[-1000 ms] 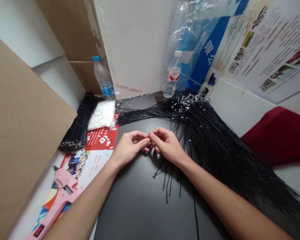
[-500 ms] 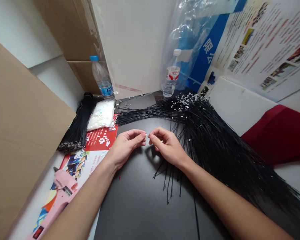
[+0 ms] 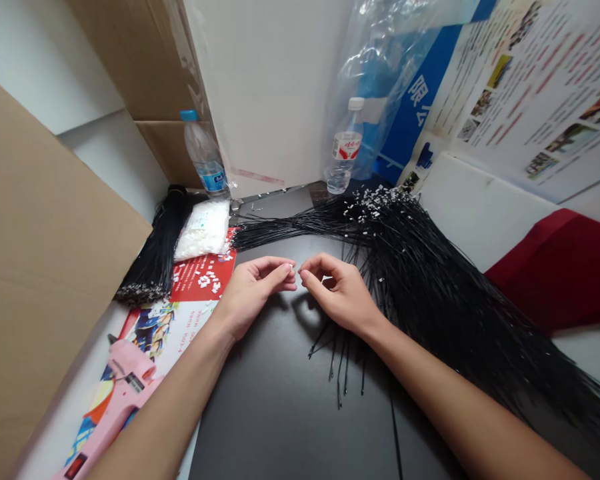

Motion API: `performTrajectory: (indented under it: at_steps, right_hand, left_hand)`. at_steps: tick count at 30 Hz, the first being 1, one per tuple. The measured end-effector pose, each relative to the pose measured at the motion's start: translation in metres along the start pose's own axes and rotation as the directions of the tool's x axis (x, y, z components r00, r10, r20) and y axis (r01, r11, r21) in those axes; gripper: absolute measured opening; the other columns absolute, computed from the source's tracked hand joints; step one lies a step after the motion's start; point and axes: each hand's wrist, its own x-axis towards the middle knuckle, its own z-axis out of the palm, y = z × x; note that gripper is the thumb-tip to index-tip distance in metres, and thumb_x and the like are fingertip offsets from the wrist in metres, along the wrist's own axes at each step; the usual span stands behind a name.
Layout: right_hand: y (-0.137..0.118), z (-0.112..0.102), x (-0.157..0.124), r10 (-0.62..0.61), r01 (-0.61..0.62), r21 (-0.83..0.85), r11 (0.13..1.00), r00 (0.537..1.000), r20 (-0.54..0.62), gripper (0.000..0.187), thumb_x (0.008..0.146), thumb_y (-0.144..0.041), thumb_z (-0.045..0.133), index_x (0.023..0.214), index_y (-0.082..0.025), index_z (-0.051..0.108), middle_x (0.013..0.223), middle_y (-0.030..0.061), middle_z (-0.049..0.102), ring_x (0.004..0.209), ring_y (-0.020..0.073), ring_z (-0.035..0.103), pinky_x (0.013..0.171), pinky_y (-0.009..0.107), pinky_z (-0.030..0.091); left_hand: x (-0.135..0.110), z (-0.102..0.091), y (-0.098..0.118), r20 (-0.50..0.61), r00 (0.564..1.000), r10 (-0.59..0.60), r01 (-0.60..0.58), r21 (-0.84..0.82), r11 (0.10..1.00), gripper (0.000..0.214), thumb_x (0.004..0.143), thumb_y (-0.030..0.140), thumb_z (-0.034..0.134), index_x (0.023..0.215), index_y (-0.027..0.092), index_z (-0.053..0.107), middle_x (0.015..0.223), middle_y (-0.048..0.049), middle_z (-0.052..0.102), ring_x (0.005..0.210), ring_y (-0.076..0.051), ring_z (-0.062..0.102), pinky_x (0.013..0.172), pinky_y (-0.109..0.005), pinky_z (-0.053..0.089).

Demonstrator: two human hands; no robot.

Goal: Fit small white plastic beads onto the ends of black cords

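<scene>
Fingers of left hand curled, apparently pinching tiny white piece | right hand curled, hold cannot be told | piece left of black strand bundle | tight fingertip pinch suits so small a piece

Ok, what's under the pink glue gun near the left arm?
The pink glue gun lies on a colourful printed leaflet, which shows around it. The part directly beneath the gun is covered, so what is printed there cannot be seen.
</scene>
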Motion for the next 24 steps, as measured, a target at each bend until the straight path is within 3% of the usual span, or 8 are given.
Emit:
performTrajectory:
  at_steps: [4,15,24]
  right_hand:
    - [-0.0014,-0.0033,-0.0003,-0.065,0.061,-0.089,0.994,0.997,-0.038,0.011,0.087,-0.024,0.060,0.081,-0.018,0.067,0.069,-0.0005,0.065,0.061,0.0102,0.056,0.054,0.021,0.042]
    - [-0.0030,-0.0050,-0.0007,-0.155,0.153,-0.158,0.976,0.988,-0.001,0.012,0.087,-0.019,0.059,0.084,-0.016,0.071,0.071,-0.0003,0.069,0.061,0.0091,0.060,0.054,0.019,0.044]
    - [-0.0028,-0.0053,-0.0002,-0.117,0.115,-0.116,0.986,0.993,-0.009,0.014,0.086,-0.021,0.061,0.080,-0.016,0.072,0.068,-0.0002,0.069,0.058,0.0084,0.058,0.052,0.019,0.042]
  left_hand:
    - [-0.0011,0.0021,0.0024,0.017,1.000,-0.022,0.022,-0.002,1.000,0.026,0.067,0.030,0.086,0.082,0.013,0.074,0.078,-0.0036,0.072,0.070,-0.012,0.065,0.076,-0.029,0.057]
    - [-0.0009,-0.0005,0.0003,0.059,0.998,0.009,-0.012,0.052,0.999,0.026,0.070,0.033,0.083,0.083,0.013,0.074,0.080,-0.0049,0.071,0.076,-0.015,0.064,0.070,-0.028,0.056]
    - [-0.0010,-0.0008,0.0015,0.105,0.994,-0.014,0.008,0.060,0.998,0.024,0.070,0.032,0.084,0.082,0.013,0.075,0.077,-0.0035,0.069,0.069,-0.012,0.062,0.067,-0.026,0.054]
